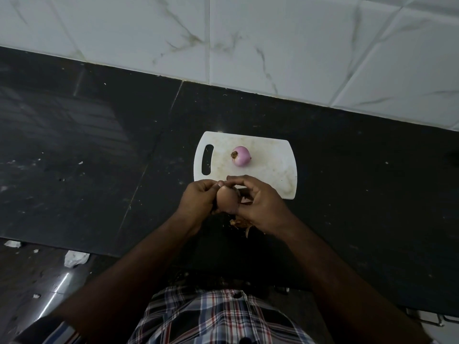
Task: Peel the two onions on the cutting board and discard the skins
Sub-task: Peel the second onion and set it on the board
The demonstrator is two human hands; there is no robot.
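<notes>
Fingers of both hands are curling round the brown onion point(226, 200), held up near the cutting board point(270, 167): left hand point(198, 198) gripping to steady it, right hand point(260, 204) pinching at its tip, likely lifting skin. Peeled onion point(241, 156) is resting on the board; skins point(242, 223) are lying on the counter point(99, 145).

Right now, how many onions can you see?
2. A peeled pink onion lies on the white plastic cutting board; a brown-skinned onion is held in both hands, nearer the person.
</notes>
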